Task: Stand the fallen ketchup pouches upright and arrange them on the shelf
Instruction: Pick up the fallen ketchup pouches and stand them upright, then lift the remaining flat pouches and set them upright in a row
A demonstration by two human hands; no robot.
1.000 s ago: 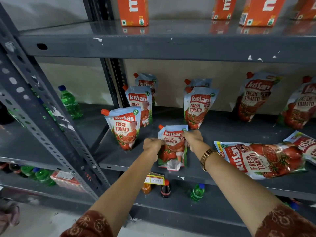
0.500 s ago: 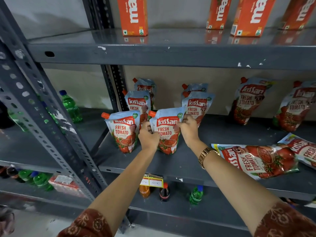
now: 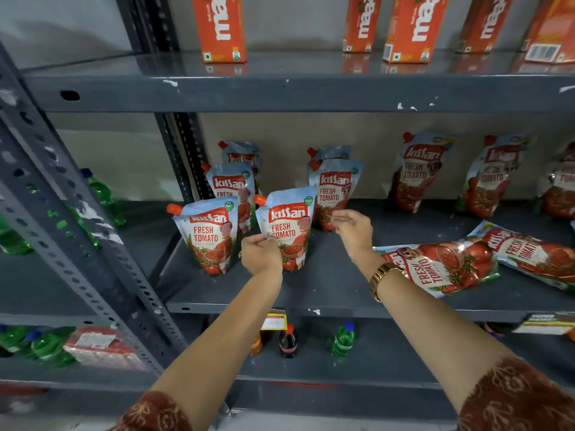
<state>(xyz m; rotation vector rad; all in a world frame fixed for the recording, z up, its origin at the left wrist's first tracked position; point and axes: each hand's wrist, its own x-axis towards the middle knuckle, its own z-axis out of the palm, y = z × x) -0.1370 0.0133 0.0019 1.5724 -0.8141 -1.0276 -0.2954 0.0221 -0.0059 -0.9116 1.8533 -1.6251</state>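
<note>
A Kissan ketchup pouch (image 3: 287, 222) stands upright near the front of the grey middle shelf (image 3: 326, 293), beside another upright pouch (image 3: 210, 237) to its left. My left hand (image 3: 259, 255) hovers in front of its lower left, fingers loosely curled, holding nothing. My right hand (image 3: 353, 231) is just right of it, fingers apart, also off the pouch. Behind stand more upright pouches (image 3: 336, 188). Two fallen pouches lie flat on the right: one (image 3: 438, 265) beside my right wrist, another (image 3: 535, 253) further right.
Several upright pouches (image 3: 418, 169) lean on the back wall at right. Orange Maaza cartons (image 3: 219, 26) fill the top shelf. Small bottles (image 3: 287, 340) stand on the lower shelf. A perforated grey upright (image 3: 77, 231) and green bottles (image 3: 99, 194) are on the left.
The pouch I held tilted at the shelf's front edge was lifted, stood upright beside the left front pouch, and both hands have let go and drawn slightly back.
</note>
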